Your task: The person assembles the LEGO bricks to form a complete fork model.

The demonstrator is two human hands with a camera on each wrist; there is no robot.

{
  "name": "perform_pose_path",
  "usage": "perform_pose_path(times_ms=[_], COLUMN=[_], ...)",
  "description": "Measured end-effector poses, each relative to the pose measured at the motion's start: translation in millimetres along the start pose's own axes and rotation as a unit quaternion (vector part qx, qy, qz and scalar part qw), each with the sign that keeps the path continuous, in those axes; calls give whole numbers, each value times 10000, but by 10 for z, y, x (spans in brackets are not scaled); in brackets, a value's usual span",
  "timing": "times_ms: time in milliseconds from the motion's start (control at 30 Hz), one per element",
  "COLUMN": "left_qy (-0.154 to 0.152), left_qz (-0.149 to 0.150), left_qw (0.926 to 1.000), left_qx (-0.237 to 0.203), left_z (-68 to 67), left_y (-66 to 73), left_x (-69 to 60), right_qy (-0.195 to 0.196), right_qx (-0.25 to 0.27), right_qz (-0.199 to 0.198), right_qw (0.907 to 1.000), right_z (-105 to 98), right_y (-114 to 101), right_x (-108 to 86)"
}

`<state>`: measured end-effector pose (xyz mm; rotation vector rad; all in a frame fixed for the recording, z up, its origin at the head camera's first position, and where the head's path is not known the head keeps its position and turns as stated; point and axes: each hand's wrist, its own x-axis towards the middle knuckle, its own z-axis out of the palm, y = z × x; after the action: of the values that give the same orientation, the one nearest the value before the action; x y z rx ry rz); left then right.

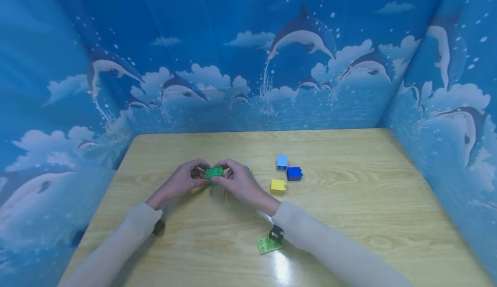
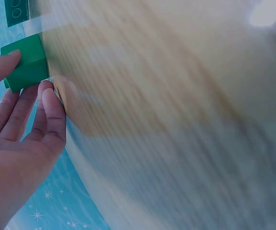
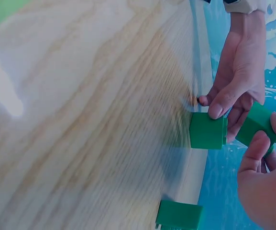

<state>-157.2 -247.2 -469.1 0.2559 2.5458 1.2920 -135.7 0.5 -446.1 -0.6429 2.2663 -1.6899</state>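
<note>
- Green brick (image 3: 208,130): pinched by the left hand (image 1: 185,175), the thumb laid on one face and fingers on the other side of it; it is over the left half of the worktop (image 1: 349,218), well in from the left edge.
- Second green brick (image 3: 255,123): pinched between thumb and fingers of the right hand (image 1: 243,183), close beside the first; I cannot tell whether the two bricks touch.
- Both hands meet left of the worktop's middle, towards the far edge, each gripping its own brick.
- Third green brick (image 3: 179,215): on the worktop to the right of the held pair, partly hidden behind the right hand in the head view.
- Yellow brick (image 1: 277,187): right of the right hand, lying with its studs towards the right edge.
- Dark blue brick (image 1: 294,174): beyond the yellow one and a little nearer the right edge, its studs also pointing that way.
- Light blue brick (image 1: 281,162): just beside the dark blue one, nearest of these three to the far edge.
- Light green plate (image 1: 267,245): flat, studs up, well towards the person's side of the worktop, partly covered by the black device (image 1: 276,233) at the right sleeve (image 1: 306,231).
</note>
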Motion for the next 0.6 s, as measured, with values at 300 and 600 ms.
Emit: perform_pose_path(times_ms=[300,600], left_qy=[-34,-80], left_qz=[-48,-78], left_qw=[10000,9999], left_qx=[4,28], left_z=[-31,-60], left_y=[-7,-46], left_x=[-31,-27], right_qy=[176,2], right_qx=[-263,-539], right_qz=[-233,-322], right_qw=[9992,9980], right_z=[6,44], right_y=[57,31], right_x=[188,282])
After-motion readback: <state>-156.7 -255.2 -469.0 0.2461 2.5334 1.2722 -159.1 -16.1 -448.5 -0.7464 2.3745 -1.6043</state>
